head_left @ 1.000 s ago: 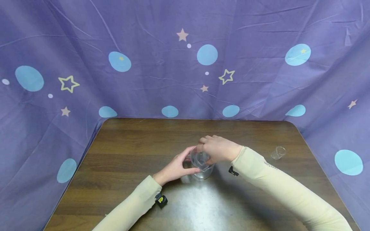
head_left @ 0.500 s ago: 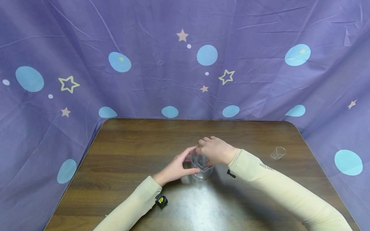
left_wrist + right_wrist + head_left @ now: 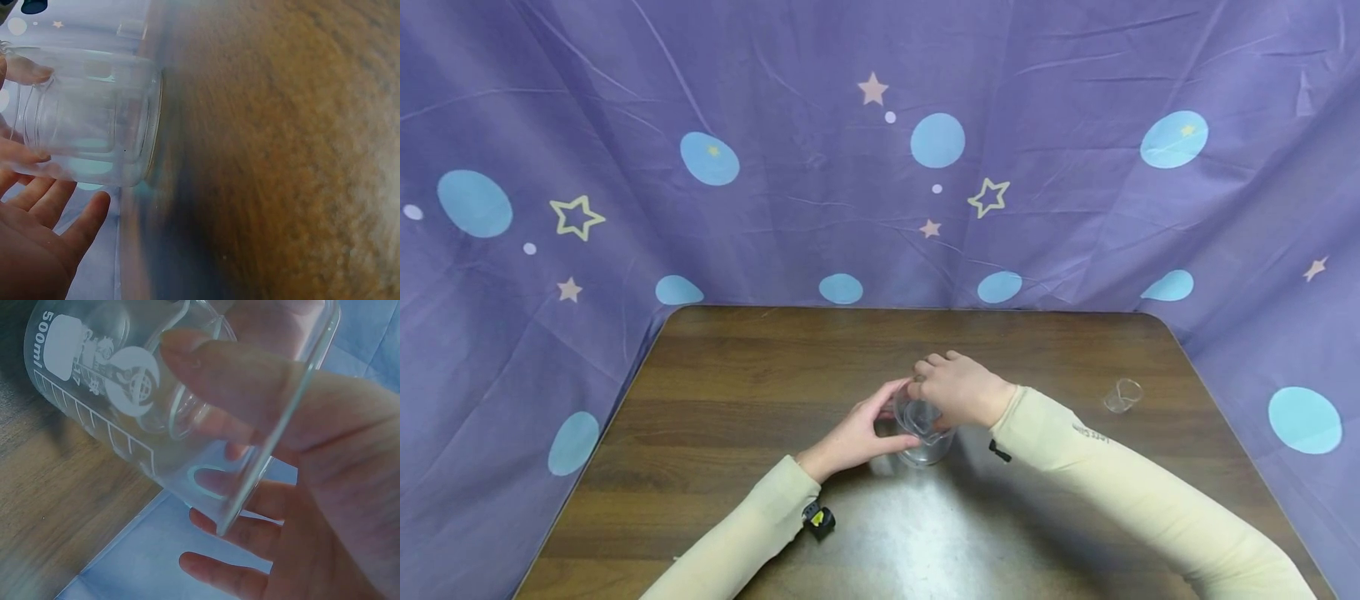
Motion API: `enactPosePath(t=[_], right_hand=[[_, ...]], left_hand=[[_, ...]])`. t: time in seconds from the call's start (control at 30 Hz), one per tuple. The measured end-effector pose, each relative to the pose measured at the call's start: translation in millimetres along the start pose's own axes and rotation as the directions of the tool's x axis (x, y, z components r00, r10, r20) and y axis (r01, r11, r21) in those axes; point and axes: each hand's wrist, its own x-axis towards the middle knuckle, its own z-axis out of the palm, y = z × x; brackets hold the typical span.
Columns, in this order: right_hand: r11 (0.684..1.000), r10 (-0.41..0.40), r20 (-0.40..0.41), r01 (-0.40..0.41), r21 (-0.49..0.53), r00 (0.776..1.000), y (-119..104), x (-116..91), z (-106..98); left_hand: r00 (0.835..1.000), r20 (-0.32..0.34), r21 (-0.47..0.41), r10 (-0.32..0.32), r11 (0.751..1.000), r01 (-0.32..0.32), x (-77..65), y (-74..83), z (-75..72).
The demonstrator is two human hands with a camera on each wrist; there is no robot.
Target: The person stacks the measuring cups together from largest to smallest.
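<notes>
A large clear glass beaker (image 3: 927,457) marked 500ml (image 3: 59,347) stands upright on the wooden table. My left hand (image 3: 853,435) holds it from the left, thumb on the near side and fingers on the far side. Inside it sits a smaller clear glass beaker (image 3: 81,128), its rim below the large beaker's rim. From above, my right hand (image 3: 964,392) reaches in over the rim; its thumb (image 3: 219,365) and a finger pinch the smaller beaker's upper edge. The other right fingers spread outside the large beaker's wall. Part of the large rim is hidden behind the right hand.
A small clear glass beaker (image 3: 1123,397) stands apart at the right of the brown wooden table (image 3: 760,358). A purple curtain (image 3: 805,167) with stars and blue dots hangs behind the table and along both sides.
Over the last second my right hand and forearm have shifted slightly left, the fingers still inside the large beaker. My left hand and the beakers look the same.
</notes>
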Motion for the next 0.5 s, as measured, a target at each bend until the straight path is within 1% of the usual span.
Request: enactPosePath(t=[0.5], right_hand=[[1.000,0.005,-0.005,-0.005,-0.008,1.000,1.6,-1.6,1.7]], left_hand=[[1.000,0.005,0.001,0.008,1.000,-0.008,-0.1,0.1,-0.2]])
